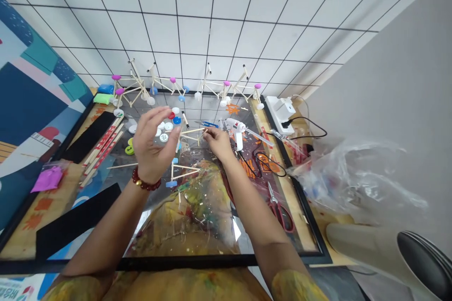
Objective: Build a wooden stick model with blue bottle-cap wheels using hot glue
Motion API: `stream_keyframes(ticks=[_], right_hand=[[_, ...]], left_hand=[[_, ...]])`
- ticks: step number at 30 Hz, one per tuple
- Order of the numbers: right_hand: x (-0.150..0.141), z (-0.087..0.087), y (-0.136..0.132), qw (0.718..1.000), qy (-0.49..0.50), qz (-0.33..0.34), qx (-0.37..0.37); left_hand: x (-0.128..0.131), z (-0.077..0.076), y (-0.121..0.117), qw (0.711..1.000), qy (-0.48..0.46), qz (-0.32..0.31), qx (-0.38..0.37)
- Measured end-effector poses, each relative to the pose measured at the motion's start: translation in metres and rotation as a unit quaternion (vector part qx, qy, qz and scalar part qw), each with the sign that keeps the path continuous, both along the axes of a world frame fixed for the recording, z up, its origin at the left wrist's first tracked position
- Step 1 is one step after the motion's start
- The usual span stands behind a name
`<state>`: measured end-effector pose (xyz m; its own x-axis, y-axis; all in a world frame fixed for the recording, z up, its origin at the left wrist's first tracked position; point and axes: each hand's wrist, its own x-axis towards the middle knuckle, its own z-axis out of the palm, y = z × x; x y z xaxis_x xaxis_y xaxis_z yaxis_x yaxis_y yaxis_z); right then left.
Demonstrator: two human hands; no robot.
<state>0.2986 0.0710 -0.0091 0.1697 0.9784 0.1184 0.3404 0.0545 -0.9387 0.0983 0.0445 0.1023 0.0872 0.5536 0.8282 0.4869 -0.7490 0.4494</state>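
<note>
My left hand is raised over the table with its fingers apart and nothing in it. Behind and beside it lie several bottle caps in white, red and blue. At the centre, my right hand pinches the right end of a small frame of thin wooden sticks. Closer to me is a stick triangle with a blue cap at its lower corner. A white hot glue gun stands just right of my right hand. A blue utility knife lies behind that hand.
Stick structures with caps and pink lumps line the tiled wall. Red-handled scissors lie on the right, near a power strip and plastic bags. Packed sticks and black strips lie left.
</note>
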Motion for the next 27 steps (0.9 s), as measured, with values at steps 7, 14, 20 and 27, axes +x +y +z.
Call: stream_keyframes(ticks=[7,14,20,27], right_hand=[[-0.003,0.007,-0.003,1.0,-0.014,0.004,0.004],[-0.002,0.007,-0.004,1.0,-0.012,0.0,0.009],[-0.001,0.003,-0.005,1.0,-0.01,-0.001,0.006],[-0.002,-0.004,-0.001,1.0,0.006,0.0,-0.007]], left_hand=[[-0.003,-0.092,0.04,0.965,-0.014,-0.043,-0.257],[0.006,-0.097,0.061,0.932,-0.038,-0.156,-0.325],[0.008,-0.097,0.072,0.922,-0.038,-0.202,-0.329],[-0.005,-0.079,0.052,0.974,-0.04,-0.118,-0.191]])
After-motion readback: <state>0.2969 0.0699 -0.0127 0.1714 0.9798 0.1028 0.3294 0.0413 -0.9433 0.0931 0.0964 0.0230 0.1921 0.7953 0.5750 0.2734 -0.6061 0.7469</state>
